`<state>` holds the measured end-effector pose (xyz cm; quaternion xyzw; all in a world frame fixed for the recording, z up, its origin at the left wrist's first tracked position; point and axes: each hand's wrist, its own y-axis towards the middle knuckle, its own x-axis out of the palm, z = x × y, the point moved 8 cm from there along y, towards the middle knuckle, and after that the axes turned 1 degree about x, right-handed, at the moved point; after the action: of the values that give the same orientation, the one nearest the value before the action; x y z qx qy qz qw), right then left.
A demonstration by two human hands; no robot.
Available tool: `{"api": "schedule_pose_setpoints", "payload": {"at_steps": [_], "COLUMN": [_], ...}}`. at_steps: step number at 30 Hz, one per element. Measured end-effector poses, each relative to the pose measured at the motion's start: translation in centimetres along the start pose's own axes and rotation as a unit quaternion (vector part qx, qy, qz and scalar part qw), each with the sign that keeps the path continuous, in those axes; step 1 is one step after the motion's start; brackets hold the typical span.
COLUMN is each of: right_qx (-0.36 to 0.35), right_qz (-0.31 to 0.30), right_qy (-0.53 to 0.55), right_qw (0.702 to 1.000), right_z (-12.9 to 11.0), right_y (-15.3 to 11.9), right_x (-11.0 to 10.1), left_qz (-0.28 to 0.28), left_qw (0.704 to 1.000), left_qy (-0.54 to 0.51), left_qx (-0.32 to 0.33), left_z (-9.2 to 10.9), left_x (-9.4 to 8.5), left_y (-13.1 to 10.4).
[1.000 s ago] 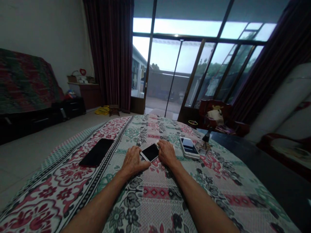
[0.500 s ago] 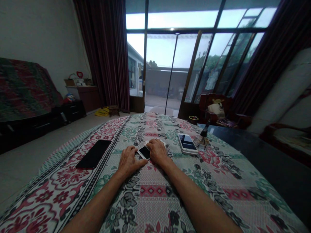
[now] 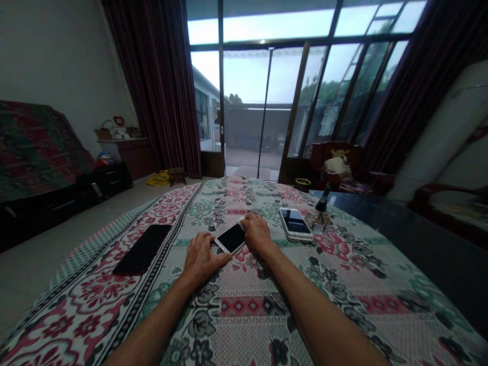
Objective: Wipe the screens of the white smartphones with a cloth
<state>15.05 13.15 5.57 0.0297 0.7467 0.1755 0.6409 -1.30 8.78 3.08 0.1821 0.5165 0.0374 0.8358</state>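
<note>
A white-framed smartphone (image 3: pixel 232 238) with a dark screen lies at a slant on the flowered tablecloth (image 3: pixel 244 284). My left hand (image 3: pixel 202 255) grips its left end, thumb along the near edge and fingers at the far corner. At the other end, my right hand (image 3: pixel 258 233) has bent fingers on the phone's right edge, partly hiding it. Right of my hands lie white smartphones (image 3: pixel 295 224), one stacked on another, screen up. A larger black phone (image 3: pixel 143 249) rests face up to the left.
A clear glass object (image 3: pixel 319 219) with a black part (image 3: pixel 322 203) stands beyond the stacked phones. Past the table's right side is a dark glossy surface (image 3: pixel 366 213). A wooden chair (image 3: pixel 337 162) with a bag stands by the glass doors; a yellow bag (image 3: pixel 158 178) lies on the floor.
My right hand has shifted slightly right, uncovering more of the phone's screen between my hands. My left hand keeps its place at the left end. The camera view has tilted slightly.
</note>
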Motion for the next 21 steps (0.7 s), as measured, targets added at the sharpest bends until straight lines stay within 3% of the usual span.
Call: {"api": "schedule_pose_setpoints", "payload": {"at_steps": [9, 13, 16, 21], "right_qx": [0.054, 0.036, -0.003, -0.115], "right_qz": [0.045, 0.034, 0.019, 0.007], "right_qy": [0.001, -0.003, 0.001, 0.045], "right_qw": [0.997, 0.999, 1.000, 0.992], "right_z": [1.2, 0.9, -0.6, -5.0], "right_y": [0.4, 0.7, 0.5, -0.3], "right_x": [0.6, 0.7, 0.8, 1.2], "left_qz": [0.032, 0.022, 0.006, -0.014], "left_qw": [0.999, 0.999, 1.000, 0.999], "left_qy": [-0.028, -0.026, -0.021, -0.017], "left_qx": [0.000, -0.013, -0.017, -0.030], "left_z": [-0.3, -0.5, -0.4, -0.8], "left_x": [-0.1, -0.2, -0.2, 0.2], "left_y": [0.0, 0.2, 0.3, 0.4]}}
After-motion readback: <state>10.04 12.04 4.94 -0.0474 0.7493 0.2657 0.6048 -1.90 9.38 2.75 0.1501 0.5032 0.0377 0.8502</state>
